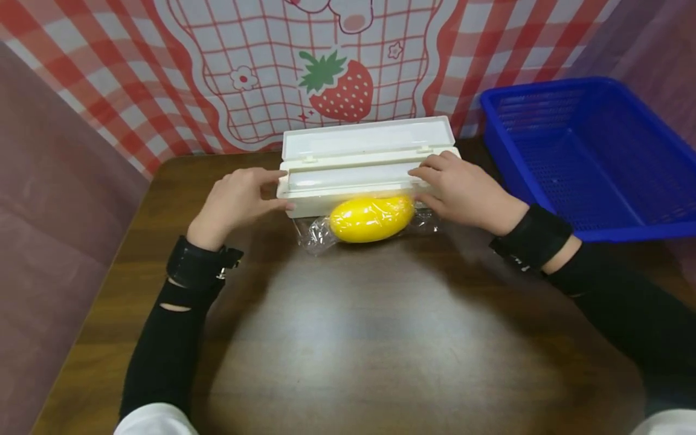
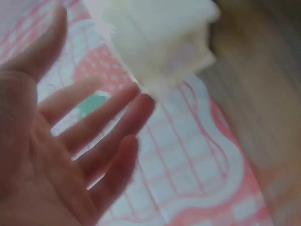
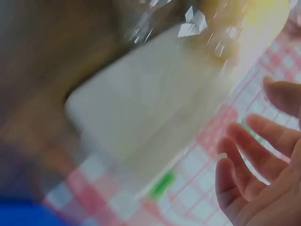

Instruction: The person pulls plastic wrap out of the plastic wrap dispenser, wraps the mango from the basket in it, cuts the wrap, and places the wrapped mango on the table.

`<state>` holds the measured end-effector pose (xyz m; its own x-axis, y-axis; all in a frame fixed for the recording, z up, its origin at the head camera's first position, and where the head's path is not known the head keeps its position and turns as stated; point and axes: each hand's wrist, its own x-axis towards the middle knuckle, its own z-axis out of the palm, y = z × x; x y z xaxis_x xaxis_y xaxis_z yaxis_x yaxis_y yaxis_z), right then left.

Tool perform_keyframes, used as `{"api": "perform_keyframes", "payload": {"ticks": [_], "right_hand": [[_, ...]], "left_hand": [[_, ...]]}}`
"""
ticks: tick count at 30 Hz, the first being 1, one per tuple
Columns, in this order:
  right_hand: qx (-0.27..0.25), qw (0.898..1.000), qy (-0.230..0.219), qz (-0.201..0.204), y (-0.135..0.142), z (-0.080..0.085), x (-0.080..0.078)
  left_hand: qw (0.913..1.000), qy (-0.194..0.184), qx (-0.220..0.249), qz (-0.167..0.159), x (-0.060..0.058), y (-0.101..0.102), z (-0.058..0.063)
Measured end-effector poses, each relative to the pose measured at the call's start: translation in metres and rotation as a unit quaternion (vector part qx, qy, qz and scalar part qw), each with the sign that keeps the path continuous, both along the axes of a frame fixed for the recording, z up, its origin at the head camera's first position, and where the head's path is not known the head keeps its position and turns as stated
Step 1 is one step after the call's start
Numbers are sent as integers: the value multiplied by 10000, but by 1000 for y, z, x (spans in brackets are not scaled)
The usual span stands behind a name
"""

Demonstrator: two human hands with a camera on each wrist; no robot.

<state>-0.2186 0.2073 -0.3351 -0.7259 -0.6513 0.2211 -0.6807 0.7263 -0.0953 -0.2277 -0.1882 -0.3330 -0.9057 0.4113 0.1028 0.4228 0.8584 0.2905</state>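
A long white cling film box (image 1: 326, 204) lies with its lid (image 1: 370, 138) raised, a roll of clear film (image 1: 353, 176) inside. Against its front side rests a yellow oval object (image 1: 372, 219), wrapped in clear film that bunches at both ends. At the box's left end is my left hand (image 1: 237, 196), thumb and forefinger spread around the corner. My right hand (image 1: 462, 188) reaches over the right end, fingertips by the roll and thumb near the yellow object. In the wrist views, the left fingers (image 2: 113, 127) look straight and the right fingers (image 3: 254, 155) loosely bent, both with empty palms.
A blue plastic basket (image 1: 522, 163) stands to the right of the box. Behind it hangs a red and white checked cloth (image 1: 244, 54) with a strawberry print. Everything sits on a dark wooden table (image 1: 348, 338).
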Motion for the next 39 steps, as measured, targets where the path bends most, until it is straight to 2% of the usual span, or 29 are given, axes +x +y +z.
{"api": "perform_keyframes", "payload": {"ticks": [3, 5, 7, 10, 13, 15, 19, 30, 39], "right_hand": [[-73, 9997, -208, 93, -14, -6, 4], [-114, 9996, -221, 165, -22, -11, 5], [-132, 9996, -175, 186, -29, -15, 6], [-194, 9995, -195, 131, -35, -20, 5], [-250, 9993, -260, 75, -39, -24, 6], [-307, 9991, -277, 64, -40, -25, 6], [-518, 9984, -203, 61, -40, -25, 9], [-885, 9958, -170, 184, -39, -28, 13], [-1183, 9916, -84, 513, -36, -34, 20]], "left_hand": [[9974, 646, 292, -92, 6, 21, 5], [9947, 916, 376, -270, 10, 39, 5], [9936, 959, 299, -519, 14, 56, 2], [9933, 762, -175, -853, 17, 78, -6], [9914, 663, -590, -961, 18, 91, -17], [9912, 661, -621, -965, 19, 95, -23], [9916, 742, -361, -1000, 21, 98, -28], [9916, 803, -94, -1007, 30, 102, -30], [9861, 971, 167, -1335, 44, 105, -32]]}}
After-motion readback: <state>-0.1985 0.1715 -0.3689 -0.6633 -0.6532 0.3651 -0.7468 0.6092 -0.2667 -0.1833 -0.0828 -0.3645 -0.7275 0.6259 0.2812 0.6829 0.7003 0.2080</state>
